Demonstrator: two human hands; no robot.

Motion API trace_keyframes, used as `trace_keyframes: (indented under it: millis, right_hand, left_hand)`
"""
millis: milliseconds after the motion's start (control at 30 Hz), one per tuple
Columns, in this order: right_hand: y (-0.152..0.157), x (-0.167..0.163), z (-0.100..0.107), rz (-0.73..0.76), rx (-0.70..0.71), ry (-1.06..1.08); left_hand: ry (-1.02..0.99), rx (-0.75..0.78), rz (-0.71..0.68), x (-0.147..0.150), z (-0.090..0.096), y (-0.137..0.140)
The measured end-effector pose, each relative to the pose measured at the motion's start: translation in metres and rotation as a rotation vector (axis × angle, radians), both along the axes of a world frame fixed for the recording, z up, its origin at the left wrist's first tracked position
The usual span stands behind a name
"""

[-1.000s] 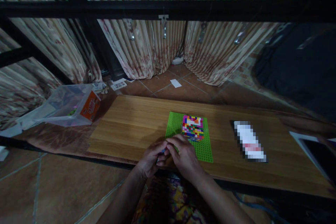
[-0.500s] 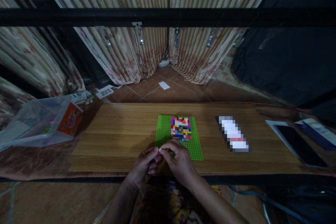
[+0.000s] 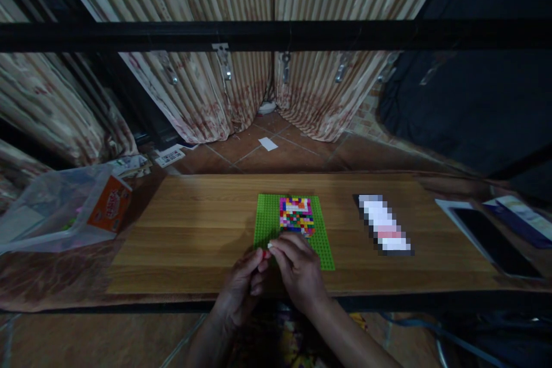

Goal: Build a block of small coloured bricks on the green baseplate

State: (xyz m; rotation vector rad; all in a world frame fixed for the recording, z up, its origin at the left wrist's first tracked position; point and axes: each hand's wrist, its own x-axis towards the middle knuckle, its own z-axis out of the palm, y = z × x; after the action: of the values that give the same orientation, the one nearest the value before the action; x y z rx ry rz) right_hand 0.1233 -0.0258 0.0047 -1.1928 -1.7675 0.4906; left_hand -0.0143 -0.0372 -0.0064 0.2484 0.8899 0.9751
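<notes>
Between the thumb and fingers of my left hand (image 3: 245,283) is a small red toy brick (image 3: 266,254). My right hand (image 3: 299,269) pinches a small white brick (image 3: 270,245) close beside the red one. Both hands are closed, just over the near edge of a green studded baseplate (image 3: 322,250). A block of many-coloured bricks (image 3: 296,215) is built on the baseplate. My right fingers hide its near edge. Whatever else my left fingers hold is hidden.
The baseplate lies on a wooden board (image 3: 190,230). A phone with a blurred screen (image 3: 383,224) lies to its right, and a dark tablet (image 3: 495,241) farther right. A clear plastic bin (image 3: 56,201) with an orange label stands at the left. Curtains (image 3: 233,92) hang behind.
My hands have shifted slightly right, and the red and white bricks now show more clearly at my fingertips. The whole view has tilted a little, so the board sits lower.
</notes>
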Motion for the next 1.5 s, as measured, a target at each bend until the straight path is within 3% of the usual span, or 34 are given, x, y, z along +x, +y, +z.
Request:
trace_keyframes:
  millis: [200,467,667,1000,1300,1500]
  right_hand:
    - [0.039,0.046,0.017,-0.180,-0.014,-0.044]
    - [0.076,0.065,0.005,-0.217,-0.004,-0.301]
    - [0.082,0.065,0.002,-0.224,-0.023,-0.324]
    - [0.085,0.061,0.015,-0.235,-0.089,-0.161]
    - [0.079,0.065,-0.001,-0.230,0.083,-0.318]
    - [0.076,0.065,0.000,-0.199,0.150,-0.437]
  left_hand:
    - [-0.029,-0.028,-0.002,-0.002,-0.001,0.002]
    - [0.008,-0.002,-0.013,0.001,-0.002,-0.001]
    - [-0.002,0.004,-0.027,0.001,-0.002,-0.001]
    - [-0.016,0.026,-0.038,-0.001,-0.007,-0.002]
    - [-0.012,0.031,-0.039,0.001,-0.004,-0.002]
    - [-0.021,0.038,-0.033,0.001,-0.004,-0.002]
